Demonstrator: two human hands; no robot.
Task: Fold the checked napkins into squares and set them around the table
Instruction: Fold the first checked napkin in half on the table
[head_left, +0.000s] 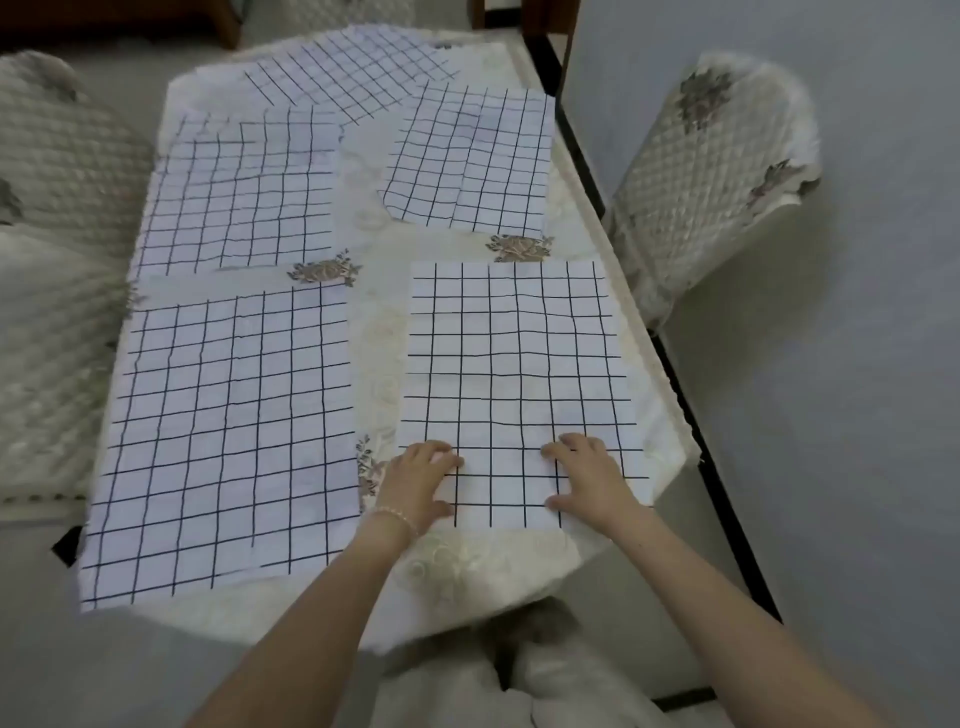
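- The table (379, 332), covered with a cream cloth with raised flowers and brown floral sprigs, carries five white cloth napkins crossed with dark grid lines. By my reading the task is only just begun, since none of them looks like a small finished square.
- The near-left napkin (228, 441) is the largest piece and lies spread open, its near edge hanging a little past the table's rim. It looks unfolded and waits its turn.
- The mid-left napkin (239, 197) lies flat beyond it, with a slightly rumpled far edge. It too seems unfolded.
- The far napkin (353, 67) lies skewed at the far end, partly under the mid-left one. It also seems unfolded.
- The near-right napkin (514, 374) is the one in hand, lying flat just beside the table's right edge. It appears full size or at most once folded, so its folds are still to come.
- The far-right napkin (472, 161) is the smallest and shows a vertical crease or overlapped edge. It may be partly folded, though I cannot tell for sure.
- Padded chairs (717, 171) with quilted floral covers stand at both sides, and no napkin yet sits as a place setting.
- The left hand (423, 480) rests on the near-left corner of the near-right napkin, fingers curled onto the cloth, thumb at the near edge.
- The right hand (589, 478) presses near the near-right corner likewise. Whether either hand pinches the edge I cannot tell.
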